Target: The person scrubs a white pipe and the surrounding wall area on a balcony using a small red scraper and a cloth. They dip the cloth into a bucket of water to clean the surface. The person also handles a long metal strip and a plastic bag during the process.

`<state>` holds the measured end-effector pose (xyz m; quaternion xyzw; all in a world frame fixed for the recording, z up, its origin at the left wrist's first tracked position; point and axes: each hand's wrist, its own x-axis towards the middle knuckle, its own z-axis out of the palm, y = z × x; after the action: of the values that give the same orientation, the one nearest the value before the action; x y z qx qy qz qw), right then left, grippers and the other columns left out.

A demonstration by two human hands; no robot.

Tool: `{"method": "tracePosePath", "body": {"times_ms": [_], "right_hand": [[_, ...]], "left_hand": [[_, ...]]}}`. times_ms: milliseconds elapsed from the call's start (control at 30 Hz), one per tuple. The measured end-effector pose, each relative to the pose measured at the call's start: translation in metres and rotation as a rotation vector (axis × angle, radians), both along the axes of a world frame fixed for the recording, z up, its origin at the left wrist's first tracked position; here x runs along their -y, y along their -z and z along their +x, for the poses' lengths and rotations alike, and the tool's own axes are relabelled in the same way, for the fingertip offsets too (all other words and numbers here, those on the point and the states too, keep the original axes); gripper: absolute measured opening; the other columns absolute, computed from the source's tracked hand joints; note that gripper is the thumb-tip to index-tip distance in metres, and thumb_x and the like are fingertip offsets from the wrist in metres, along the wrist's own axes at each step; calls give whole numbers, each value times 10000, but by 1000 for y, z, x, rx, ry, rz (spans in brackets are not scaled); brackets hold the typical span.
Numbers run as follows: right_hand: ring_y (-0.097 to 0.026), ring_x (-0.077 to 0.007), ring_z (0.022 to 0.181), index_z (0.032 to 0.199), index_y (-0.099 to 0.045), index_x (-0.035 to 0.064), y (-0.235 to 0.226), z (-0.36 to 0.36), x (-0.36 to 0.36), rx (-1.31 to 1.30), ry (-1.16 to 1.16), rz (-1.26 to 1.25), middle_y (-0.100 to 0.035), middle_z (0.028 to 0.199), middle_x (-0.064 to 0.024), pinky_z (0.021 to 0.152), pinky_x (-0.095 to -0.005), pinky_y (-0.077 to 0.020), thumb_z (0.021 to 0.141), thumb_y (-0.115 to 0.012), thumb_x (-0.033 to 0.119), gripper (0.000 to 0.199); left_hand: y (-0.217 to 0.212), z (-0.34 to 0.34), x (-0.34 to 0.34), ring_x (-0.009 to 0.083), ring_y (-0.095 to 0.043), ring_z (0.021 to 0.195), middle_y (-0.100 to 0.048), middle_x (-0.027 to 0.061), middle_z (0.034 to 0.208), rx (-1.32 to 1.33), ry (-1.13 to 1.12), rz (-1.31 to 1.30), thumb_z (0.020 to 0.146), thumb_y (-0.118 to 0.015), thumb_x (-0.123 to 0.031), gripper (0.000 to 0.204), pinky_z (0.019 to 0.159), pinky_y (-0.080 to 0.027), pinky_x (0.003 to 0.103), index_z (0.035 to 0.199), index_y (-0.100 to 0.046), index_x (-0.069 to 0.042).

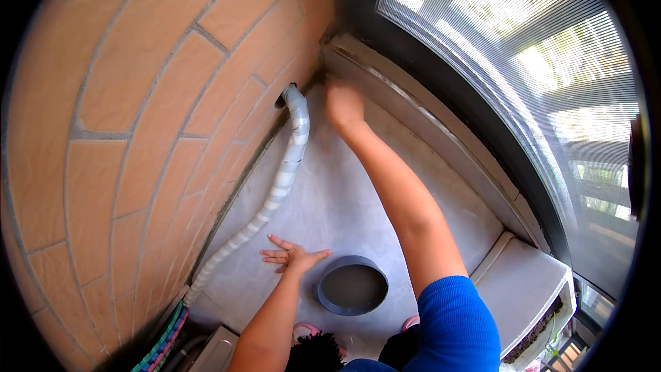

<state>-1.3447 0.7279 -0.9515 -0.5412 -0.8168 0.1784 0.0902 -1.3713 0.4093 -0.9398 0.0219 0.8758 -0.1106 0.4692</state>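
Observation:
My right hand point(344, 103) reaches far forward into the corner where the brick wall meets the low ledge under the window. It looks curled, but its fingers are blurred and partly lost in shadow, so I cannot make out whether it holds anything. My left hand point(296, 256) is open, fingers spread, low over the grey floor point(358, 200). Just right of it stands a round dark grey tub point(351, 260), grey inside; whether that is its contents or its bottom is unclear. A tape-wrapped pipe point(284, 176) runs down on the left, near both hands.
An orange brick wall point(158, 89) rises on the left, with the pipe coming out of a hole in it. A screened window point(509, 48) and ledge point(420, 110) bound the right. A white planter box point(527, 293) stands lower right. Colourful cords point(162, 344) lie lower left.

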Motion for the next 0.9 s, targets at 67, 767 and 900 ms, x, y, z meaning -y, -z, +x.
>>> {"method": "tracePosePath", "body": {"times_ms": [67, 767, 900], "right_hand": [[-635, -282, 730, 949, -592, 59, -7, -8, -1, 118, -49, 27, -626, 845, -150, 605, -386, -509, 800, -478, 123, 199], [-586, -361, 833, 1074, -595, 120, 35, 16, 13, -558, 215, 50, -625, 913, -164, 729, -443, -468, 853, -499, 194, 252], [-589, -355, 821, 1075, -599, 129, 18, 9, 15, -663, 271, 76, -624, 897, -168, 721, -441, -474, 853, -500, 191, 251]], "left_hand": [[0, 0, 0, 470, 326, 1216, 370, 362, 1263, 2, 0, -3, 391, -873, -475, 1581, 979, -37, 654, 1241, 406, -102], [0, 0, 0, 465, 307, 1232, 356, 351, 1282, -7, 2, 0, 391, -872, -478, 1576, 984, -33, 650, 1248, 398, -108], [0, 0, 0, 464, 302, 1235, 348, 355, 1285, -12, 1, -5, 389, -871, -480, 1578, 983, -34, 651, 1249, 396, -102]]}}
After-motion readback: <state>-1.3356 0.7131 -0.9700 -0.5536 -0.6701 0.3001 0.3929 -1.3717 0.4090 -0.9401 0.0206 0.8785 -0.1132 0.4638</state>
